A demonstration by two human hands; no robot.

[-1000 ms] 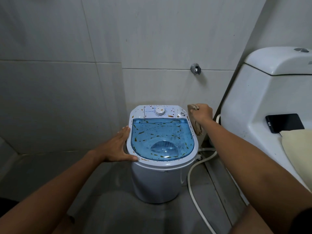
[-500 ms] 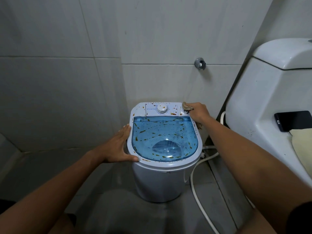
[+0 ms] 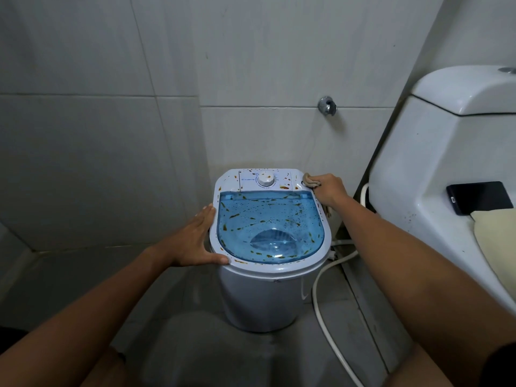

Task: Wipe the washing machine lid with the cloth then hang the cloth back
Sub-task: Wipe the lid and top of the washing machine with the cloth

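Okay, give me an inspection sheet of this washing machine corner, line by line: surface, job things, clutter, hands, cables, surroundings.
Surface: blue lid and white control panel spattered with brown-orange specks.
Job's things: cloth bunched at the panel's back right corner.
Clutter: black phone and cream fabric on the toilet.
Hands: left hand flat against the machine's left rim; right hand grips the cloth.
Cables: white hose loops over the floor right of the machine.
Surroundings: tiled walls, chrome wall fitting, grey floor.
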